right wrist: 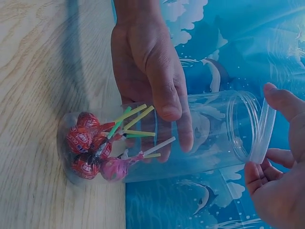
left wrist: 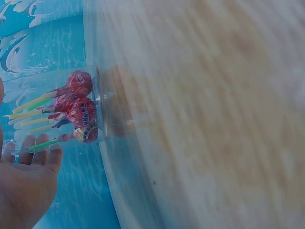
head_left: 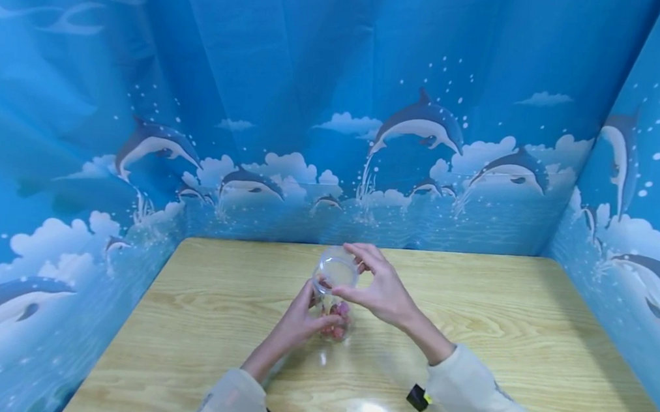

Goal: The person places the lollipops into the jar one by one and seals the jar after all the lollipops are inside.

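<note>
A clear plastic jar (right wrist: pixel 209 164) stands upright on the table, with several wrapped lollipops (right wrist: pixel 88 148) at its bottom, mostly red and one pink. Their yellow, green and white sticks point up toward the mouth. My left hand (head_left: pixel 297 326) holds the jar's side, thumb on one face and fingers behind it. At the top, a clear round lid (right wrist: pixel 265 136) is pinched by its rim between the thumb and fingers of my right hand (head_left: pixel 383 290). The lid sits tilted at the jar's threaded mouth, one side farther off than the other. In the left wrist view the lollipops (left wrist: pixel 78 105) show through the wall.
The wood-grain table (head_left: pixel 503 313) extends around the jar on both sides. Behind it and along the sides hang blue curtains (head_left: pixel 318 67) printed with dolphins and clouds. A small black object (head_left: pixel 418 397) is at my right sleeve.
</note>
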A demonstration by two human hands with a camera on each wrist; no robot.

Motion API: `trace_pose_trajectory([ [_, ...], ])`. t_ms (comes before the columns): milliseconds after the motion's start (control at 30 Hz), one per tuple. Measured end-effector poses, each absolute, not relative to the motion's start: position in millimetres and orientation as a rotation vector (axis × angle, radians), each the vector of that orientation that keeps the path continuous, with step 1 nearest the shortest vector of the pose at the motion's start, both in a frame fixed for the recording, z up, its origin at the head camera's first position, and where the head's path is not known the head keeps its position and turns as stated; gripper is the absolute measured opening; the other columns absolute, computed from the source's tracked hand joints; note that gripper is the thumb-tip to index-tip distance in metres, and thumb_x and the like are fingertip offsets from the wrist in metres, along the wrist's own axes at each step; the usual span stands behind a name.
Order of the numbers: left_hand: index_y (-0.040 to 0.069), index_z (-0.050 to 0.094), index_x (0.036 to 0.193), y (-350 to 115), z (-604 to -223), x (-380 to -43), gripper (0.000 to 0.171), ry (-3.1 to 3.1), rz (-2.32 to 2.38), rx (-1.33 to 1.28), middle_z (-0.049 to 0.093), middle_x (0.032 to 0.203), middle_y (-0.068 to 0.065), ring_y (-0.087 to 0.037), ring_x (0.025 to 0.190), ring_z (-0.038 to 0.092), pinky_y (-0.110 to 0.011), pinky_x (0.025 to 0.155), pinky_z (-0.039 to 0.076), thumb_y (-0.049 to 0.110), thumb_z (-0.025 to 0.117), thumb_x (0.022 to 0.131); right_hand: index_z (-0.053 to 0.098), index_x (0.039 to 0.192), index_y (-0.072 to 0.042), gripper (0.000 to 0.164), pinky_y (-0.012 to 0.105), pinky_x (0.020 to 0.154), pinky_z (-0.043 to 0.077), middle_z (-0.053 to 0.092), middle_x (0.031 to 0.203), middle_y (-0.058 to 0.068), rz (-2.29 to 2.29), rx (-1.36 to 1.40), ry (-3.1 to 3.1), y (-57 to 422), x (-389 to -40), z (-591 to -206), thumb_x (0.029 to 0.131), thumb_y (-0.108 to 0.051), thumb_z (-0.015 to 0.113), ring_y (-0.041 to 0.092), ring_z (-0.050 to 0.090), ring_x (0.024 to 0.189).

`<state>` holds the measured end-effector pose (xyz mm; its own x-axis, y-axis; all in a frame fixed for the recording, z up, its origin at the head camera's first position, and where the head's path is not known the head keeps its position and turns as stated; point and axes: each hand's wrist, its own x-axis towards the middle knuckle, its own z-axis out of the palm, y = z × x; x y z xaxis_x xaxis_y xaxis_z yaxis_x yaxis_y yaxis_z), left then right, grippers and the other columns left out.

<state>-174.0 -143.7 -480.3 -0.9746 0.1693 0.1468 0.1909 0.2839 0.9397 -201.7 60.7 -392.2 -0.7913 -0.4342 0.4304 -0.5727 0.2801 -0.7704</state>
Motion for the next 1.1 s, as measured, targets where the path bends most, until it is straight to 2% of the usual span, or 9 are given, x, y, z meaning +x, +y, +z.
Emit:
trace_pose_trajectory([
  [300, 0.007, 0.035, 0.157, -144.4, -480.7, -173.9, 0.09, -2.493, -1.858, -0.373, 0.048, 0.154, -0.018, -0.041, 0.141, 0.045, -0.062, 0.118, 0.032, 0.015, 0.087, 0.084, 0.056, 0.145, -0.002, 0.081, 0.036, 0.089, 0.051, 0.055, 0.142, 0.013, 1.408, 1.006, -2.411, 56.1, -202.2, -394.0, 0.077, -0.024, 0.093, 0.024, 0.053, 0.116],
  [567, 0.01, 0.038, 0.155, -145.2, -480.2, -172.9, 0.086, -2.495, -1.865, -0.375, 0.05, 0.154, -0.015, -0.038, 0.141, 0.045, -0.063, 0.118, 0.031, 0.018, 0.086, 0.085, 0.056, 0.145, -0.003, 0.08, 0.055, 0.093, 0.054, 0.055, 0.144, 0.014, 1.408, 1.019, -2.43, 54.3, -204.3, -397.4, 0.077, -0.026, 0.092, 0.03, 0.049, 0.125],
  [667, 0.01, 0.037, 0.155, -145.1, -480.2, -173.1, 0.086, -2.494, -1.866, -0.375, 0.049, 0.154, -0.015, -0.038, 0.142, 0.045, -0.064, 0.118, 0.031, 0.018, 0.086, 0.085, 0.056, 0.146, -0.005, 0.08, 0.053, 0.094, 0.053, 0.055, 0.146, 0.013, 1.442, 1.015, -2.436, 56.0, -204.4, -398.6, 0.078, -0.026, 0.092, 0.028, 0.051, 0.125],
  [767, 0.01, 0.035, 0.156, -144.8, -480.0, -172.9, 0.088, -2.499, -1.864, -0.382, 0.047, 0.155, -0.016, -0.039, 0.142, 0.044, -0.064, 0.118, 0.03, 0.018, 0.086, 0.085, 0.054, 0.148, -0.008, 0.08, 0.047, 0.094, 0.052, 0.055, 0.149, 0.011, 1.479, 1.001, -2.459, 58.2, -203.7, -399.7, 0.08, -0.026, 0.091, 0.026, 0.052, 0.124],
  [900, 0.01, 0.034, 0.157, -144.4, -479.9, -172.5, 0.09, -2.507, -1.865, -0.377, 0.046, 0.156, -0.017, -0.04, 0.142, 0.043, -0.064, 0.118, 0.03, 0.016, 0.086, 0.085, 0.05, 0.151, -0.004, 0.081, 0.041, 0.094, 0.051, 0.055, 0.148, 0.012, 1.535, 0.983, -2.472, 59.8, -202.3, -400.3, 0.083, -0.024, 0.088, 0.026, 0.055, 0.12],
  [1100, 0.011, 0.036, 0.156, -143.6, -478.8, -172.6, 0.087, -2.522, -1.861, -0.336, 0.044, 0.158, -0.015, -0.039, 0.143, 0.042, -0.063, 0.119, 0.03, 0.016, 0.086, 0.085, 0.051, 0.15, -0.003, 0.078, 0.041, 0.095, 0.052, 0.054, 0.15, 0.012, 1.573, 0.986, -2.45, 60.1, -202.5, -400.8, 0.083, -0.022, 0.088, 0.026, 0.056, 0.12],
])
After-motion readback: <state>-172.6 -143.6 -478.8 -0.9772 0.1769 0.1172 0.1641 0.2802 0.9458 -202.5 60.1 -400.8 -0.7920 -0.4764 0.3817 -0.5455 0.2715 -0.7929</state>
